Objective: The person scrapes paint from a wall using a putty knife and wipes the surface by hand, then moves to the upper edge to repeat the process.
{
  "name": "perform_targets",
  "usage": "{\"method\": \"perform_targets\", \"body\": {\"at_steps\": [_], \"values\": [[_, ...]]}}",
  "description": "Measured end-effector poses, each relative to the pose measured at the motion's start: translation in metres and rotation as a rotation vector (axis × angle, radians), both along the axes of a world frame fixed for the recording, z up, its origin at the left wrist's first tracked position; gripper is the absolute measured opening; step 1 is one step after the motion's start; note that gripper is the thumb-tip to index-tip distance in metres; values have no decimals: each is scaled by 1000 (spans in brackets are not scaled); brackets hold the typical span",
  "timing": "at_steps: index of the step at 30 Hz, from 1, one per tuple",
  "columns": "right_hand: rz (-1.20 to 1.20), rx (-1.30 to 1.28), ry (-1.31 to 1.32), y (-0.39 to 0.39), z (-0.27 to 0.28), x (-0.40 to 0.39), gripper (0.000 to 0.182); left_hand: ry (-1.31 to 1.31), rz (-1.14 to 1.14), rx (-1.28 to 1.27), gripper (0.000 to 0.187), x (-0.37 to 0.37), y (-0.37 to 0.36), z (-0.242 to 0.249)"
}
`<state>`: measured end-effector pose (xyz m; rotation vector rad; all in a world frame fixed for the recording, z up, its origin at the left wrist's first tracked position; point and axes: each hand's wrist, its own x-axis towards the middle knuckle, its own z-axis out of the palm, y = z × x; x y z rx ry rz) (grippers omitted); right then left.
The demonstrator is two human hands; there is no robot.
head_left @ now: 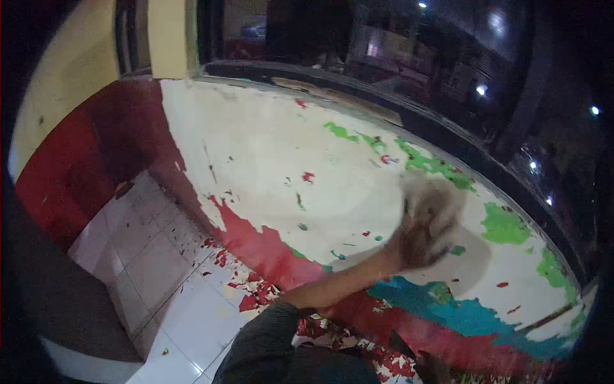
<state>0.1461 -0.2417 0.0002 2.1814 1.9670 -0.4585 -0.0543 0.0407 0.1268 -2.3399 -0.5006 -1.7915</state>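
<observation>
My left hand point(425, 227) is raised against the wall at right of centre, its forearm reaching across from the dark sleeve point(265, 339). Motion smears the upper fingers, but the lower ones look spread, and I make out nothing held. Behind the hand is the low wall point(256, 147), mostly bare off-white with flaking paint. Green patches point(505, 224) run along its upper edge. A teal patch point(448, 307) and a band of red paint point(262, 243) lie lower down. My right hand is out of view.
Red and white paint flakes point(252, 291) litter the white tiled floor point(185, 307) along the wall's foot. A dark window frame point(358, 96) tops the wall. A dark red side wall point(83, 153) meets it at left. A dark grey object point(70, 281) stands in the left foreground.
</observation>
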Motion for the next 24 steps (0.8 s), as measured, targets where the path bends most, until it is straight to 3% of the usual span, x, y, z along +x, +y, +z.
{"method": "perform_targets", "body": {"at_steps": [2, 5, 7, 8, 9, 12, 13, 14, 16, 19, 20, 22, 24], "values": [[6, 23, 23, 6, 5, -1, 38, -324, 238, -97, 70, -9, 36, 23], [-43, 95, 90, 12, 38, 6, 38, -295, 178, -79, 70, 26, 39, 7], [-114, 178, 164, 8, 73, 16, 38, 92, -12, -37, 56, 50, 7, -4], [-157, 221, 210, 3, 91, 22, 38, 456, -476, -218, 47, 52, 5, -11], [-192, 259, 260, -2, 106, 29, 38, 494, -394, 344, 40, 51, -2, -15], [-274, 348, 377, -20, 133, 44, 38, 406, -358, 65, 40, 25, 21, -35], [-289, 369, 406, -27, 136, 48, 38, 159, -167, 26, 51, 9, 44, -39], [-301, 389, 431, -30, 137, 52, 38, 22, 324, -94, 64, 0, 71, -52], [-304, 406, 481, -34, 133, 58, 39, -348, 517, -107, 65, -29, 65, -17], [-283, 422, 549, -30, 125, 68, 39, -220, 450, -187, 68, 28, 36, -37], [-275, 420, 572, -28, 122, 71, 39, -16, 458, -164, 78, 52, 28, -55], [-258, 412, 619, -21, 118, 76, 39, 198, 255, -102, 54, 88, 2, -89], [-242, 421, 654, -15, 113, 80, 39, 268, 73, 57, 50, 84, -11, -93]]}}
